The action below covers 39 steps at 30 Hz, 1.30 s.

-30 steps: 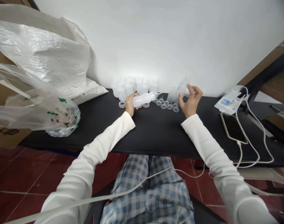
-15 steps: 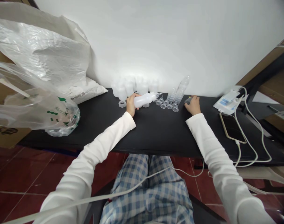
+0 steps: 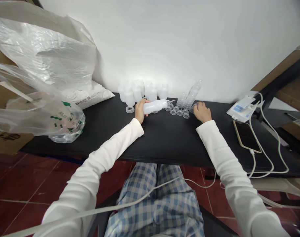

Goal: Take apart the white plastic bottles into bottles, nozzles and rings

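Observation:
My left hand [image 3: 139, 110] is wrapped round a white plastic bottle [image 3: 155, 106] that lies sideways just above the black table [image 3: 164, 138], its nozzle tip pointing right. My right hand [image 3: 202, 112] rests on the table with its fingers curled over a small clear piece I cannot make out. Between the hands lie several clear nozzle caps [image 3: 177, 111]. Two leaning stacks of clear caps [image 3: 192, 93] stand just behind them, left of my right hand. A row of white bottles [image 3: 142, 90] lines the wall, with loose white rings [image 3: 129, 109] in front.
A large clear plastic bag [image 3: 41, 82] with more parts fills the left side, beside a white pouch [image 3: 88, 95]. At the right lie a phone [image 3: 246, 135], a white charger block [image 3: 241, 108] and looping cables [image 3: 268, 148]. A wooden shelf frame stands at far right.
My right hand let go of the tall stack of clear caps, which now leans by the wall, and dropped to the table, then slid slightly left. The left hand kept its bottle.

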Tool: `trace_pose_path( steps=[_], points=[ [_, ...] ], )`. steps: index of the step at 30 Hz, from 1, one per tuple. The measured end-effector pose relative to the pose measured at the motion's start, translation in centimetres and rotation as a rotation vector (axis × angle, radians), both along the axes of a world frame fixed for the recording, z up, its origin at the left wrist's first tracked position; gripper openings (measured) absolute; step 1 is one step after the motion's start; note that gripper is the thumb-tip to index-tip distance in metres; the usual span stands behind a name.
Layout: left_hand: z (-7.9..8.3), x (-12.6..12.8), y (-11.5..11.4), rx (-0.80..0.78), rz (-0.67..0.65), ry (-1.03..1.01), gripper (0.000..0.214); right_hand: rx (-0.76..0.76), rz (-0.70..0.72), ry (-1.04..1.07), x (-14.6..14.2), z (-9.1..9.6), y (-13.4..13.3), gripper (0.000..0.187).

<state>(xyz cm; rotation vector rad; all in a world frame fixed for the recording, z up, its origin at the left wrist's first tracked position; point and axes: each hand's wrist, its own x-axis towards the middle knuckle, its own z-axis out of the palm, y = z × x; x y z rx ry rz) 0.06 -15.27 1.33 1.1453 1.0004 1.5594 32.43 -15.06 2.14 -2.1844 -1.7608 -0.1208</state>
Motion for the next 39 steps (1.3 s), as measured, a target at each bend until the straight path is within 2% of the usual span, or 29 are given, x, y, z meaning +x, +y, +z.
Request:
trace_pose_path(
  steps=[5, 7, 9, 11, 13, 17, 20, 23, 29, 34, 39],
  points=[
    [0.0, 0.0, -0.1, 0.000, -0.011, 0.030, 0.041, 0.070, -0.098, 0.054, -0.4, 0.2, 0.0, 0.040],
    [0.0, 0.0, 0.0, 0.008, -0.017, 0.032, 0.043, 0.200, -0.129, 0.074, -0.5, 0.4, -0.1, 0.040],
    [-0.1, 0.1, -0.1, 0.029, -0.026, 0.049, 0.047, 0.362, -0.085, 0.092, -0.7, 0.6, -0.4, 0.040],
    [-0.2, 0.2, -0.2, 0.066, -0.042, 0.087, 0.051, 0.480, 0.040, 0.110, -1.1, 0.9, -0.8, 0.041],
    [-0.3, 0.3, -0.5, 0.113, -0.065, 0.145, 0.054, 0.517, 0.232, 0.112, -2.0, 1.0, -1.4, 0.042],
    [-0.3, 0.4, -1.0, 0.266, -0.088, 0.269, 0.056, 0.386, 0.721, 0.069, -5.0, 0.5, -2.6, 0.042],
    [-0.3, 0.3, -1.2, 0.380, -0.084, 0.349, 0.058, 0.285, 0.909, 0.107, -7.0, -0.2, -3.1, 0.045],
    [-0.4, 0.2, -1.1, 0.387, -0.082, 0.372, 0.060, 0.202, 0.940, 0.167, -7.7, -0.6, -3.2, 0.048],
    [-0.9, 0.3, -0.9, 0.364, -0.097, 0.407, 0.054, 0.109, 0.898, 0.181, -7.2, -0.9, -2.9, 0.056],
    [-0.7, 0.2, -0.5, 0.341, -0.056, 0.408, 0.057, 0.152, 0.928, 0.245, -7.8, -1.5, -2.8, 0.059],
    [-0.1, 0.1, -0.5, 0.347, -0.058, 0.334, 0.055, 0.284, 0.952, 0.236, -8.4, -2.4, -2.7, 0.061]
  ],
)
